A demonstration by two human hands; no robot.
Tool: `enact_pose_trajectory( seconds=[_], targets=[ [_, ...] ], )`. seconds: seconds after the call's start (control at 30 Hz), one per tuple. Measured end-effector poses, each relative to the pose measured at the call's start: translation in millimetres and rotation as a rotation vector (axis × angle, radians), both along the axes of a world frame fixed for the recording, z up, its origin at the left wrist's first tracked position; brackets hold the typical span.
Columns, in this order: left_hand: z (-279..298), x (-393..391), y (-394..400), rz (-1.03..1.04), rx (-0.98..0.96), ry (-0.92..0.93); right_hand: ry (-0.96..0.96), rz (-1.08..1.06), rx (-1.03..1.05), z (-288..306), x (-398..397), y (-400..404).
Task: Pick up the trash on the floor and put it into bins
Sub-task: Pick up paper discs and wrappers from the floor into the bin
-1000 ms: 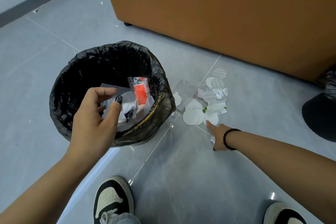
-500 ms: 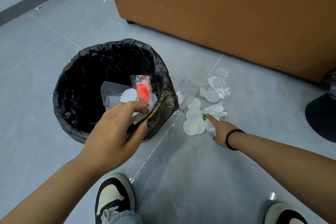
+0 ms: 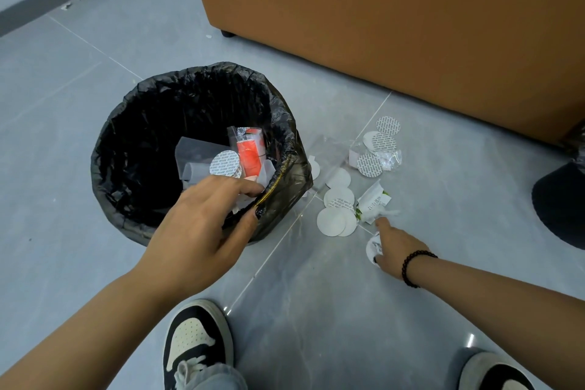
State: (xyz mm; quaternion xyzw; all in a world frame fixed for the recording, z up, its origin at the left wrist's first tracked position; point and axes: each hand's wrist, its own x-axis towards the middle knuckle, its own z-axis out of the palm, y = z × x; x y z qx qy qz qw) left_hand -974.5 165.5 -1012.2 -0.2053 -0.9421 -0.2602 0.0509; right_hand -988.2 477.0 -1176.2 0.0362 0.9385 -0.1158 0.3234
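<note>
Right hand nearer the floor trash.
The right hand (image 3: 394,248) pinches a crumpled scrap (image 3: 373,246), forefinger toward the wrapper (image 3: 373,201) just ahead; the left hand (image 3: 202,225), fingers loose and holding nothing, hovers over the bin (image 3: 285,165).

A bin (image 3: 285,149) stands on the floor (image 3: 79,123), left of a scatter of round seals (image 3: 340,196) and a crumpled wrapper (image 3: 373,201). Behind these stands a cabinet (image 3: 395,25). In the bin lie a seal (image 3: 225,162) and a packet (image 3: 248,152). Two shoes (image 3: 196,342) stand nearest.
</note>
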Motion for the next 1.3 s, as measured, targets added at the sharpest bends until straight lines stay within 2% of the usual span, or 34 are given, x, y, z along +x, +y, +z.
enact_pose_trajectory(
  seconds=[0.17, 0.37, 0.43, 0.57, 0.67, 0.87, 1.0, 1.13, 1.23, 1.3],
  targets=[
    [-1, 0, -1, -0.011, 0.000, 0.003, -0.066, -0.020, 0.057, -2, -9, 3],
    [-1, 1, -1, -0.001, -0.006, 0.003, 0.090, 0.036, 0.084, 4, -3, 2],
    [-2, 1, -1, -0.003, -0.006, 0.003, 0.063, 0.024, 0.025, 4, -4, 2],
    [-2, 1, 0, -0.007, -0.010, 0.007, 0.013, -0.033, -0.221, 5, -11, -11],
    [-2, 1, 0, -0.010, -0.005, 0.011, 0.003, -0.013, -0.300, 11, -23, -34],
    [-4, 3, -3, -0.014, 0.049, 0.026, -0.091, 0.072, -0.200, 3, -45, -64],
    [-4, 4, -4, -0.028, 0.063, 0.031, -0.071, 0.107, -0.107, 1, -37, -65],
    [-3, 5, -7, -0.048, 0.058, 0.024, -0.090, 0.083, -0.154, -6, -22, -58],
    [-3, 6, -7, -0.055, 0.061, 0.025, 0.018, 0.223, -0.042, -5, -14, -55],
    [-3, 6, -7, -0.055, 0.065, 0.026, 0.126, 0.282, -0.059, -4, -5, -53]
  ],
)
